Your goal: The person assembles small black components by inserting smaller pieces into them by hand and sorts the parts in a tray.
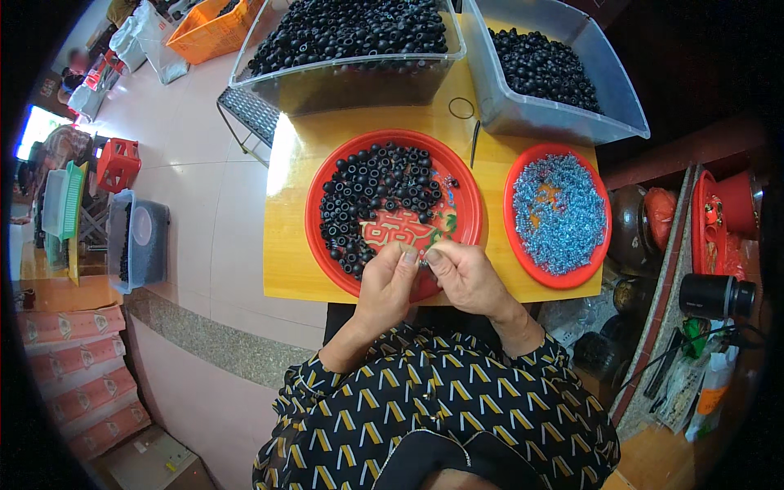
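Observation:
My left hand and my right hand meet over the near rim of a round red tray. Thumbs and fingers of both are pinched together, tip to tip. A tiny shiny bit shows between them, too small and covered to name. Beyond the fingers, the tray holds many small black round hollow pieces, some with the opening up. Part of its patterned bottom shows bare. To the right, a smaller red tray is spread with small shiny bluish metal-looking pieces; neither hand touches it.
Two clear plastic bins, one at the back and one at back right, hold more black pieces. A thin dark stick and a ring lie on the yellow table. A black bottle lies on the right-hand shelf.

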The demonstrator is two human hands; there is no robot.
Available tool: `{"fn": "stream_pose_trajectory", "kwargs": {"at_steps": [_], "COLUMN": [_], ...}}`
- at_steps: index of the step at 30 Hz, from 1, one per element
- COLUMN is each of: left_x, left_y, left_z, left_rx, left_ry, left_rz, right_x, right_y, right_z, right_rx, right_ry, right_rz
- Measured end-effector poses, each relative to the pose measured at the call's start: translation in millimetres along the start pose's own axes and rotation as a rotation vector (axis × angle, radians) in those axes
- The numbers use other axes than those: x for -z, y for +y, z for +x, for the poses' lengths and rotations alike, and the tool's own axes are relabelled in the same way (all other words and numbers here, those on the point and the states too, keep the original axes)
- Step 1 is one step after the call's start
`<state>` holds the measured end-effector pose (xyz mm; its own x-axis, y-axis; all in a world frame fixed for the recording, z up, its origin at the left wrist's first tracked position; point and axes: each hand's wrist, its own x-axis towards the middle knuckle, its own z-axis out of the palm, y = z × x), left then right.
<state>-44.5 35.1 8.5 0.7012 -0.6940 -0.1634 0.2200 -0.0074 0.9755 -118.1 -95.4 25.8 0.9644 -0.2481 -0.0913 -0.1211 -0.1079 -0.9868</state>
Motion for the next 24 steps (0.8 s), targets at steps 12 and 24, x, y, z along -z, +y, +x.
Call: {"fn": "stream_pose_trajectory", "kwargs": {"at_steps": [12, 24], "left_x": [4.9, 2.9], "left_y": [3.5, 3.8], "left_z": [2.4, 9.2], "left_rx": [0.023, -0.607], "left_ry": [-0.056, -0.058], "left_rz": [0.008, 0.544], "right_x": [-4.4, -0.5], "right_y": [3.2, -2.2], "right_z": [0.3, 0.1], "right_rx": [0.137, -0.040], "right_ry": [0.033, 0.009], "right_rz": [-0.036, 0.114]}}
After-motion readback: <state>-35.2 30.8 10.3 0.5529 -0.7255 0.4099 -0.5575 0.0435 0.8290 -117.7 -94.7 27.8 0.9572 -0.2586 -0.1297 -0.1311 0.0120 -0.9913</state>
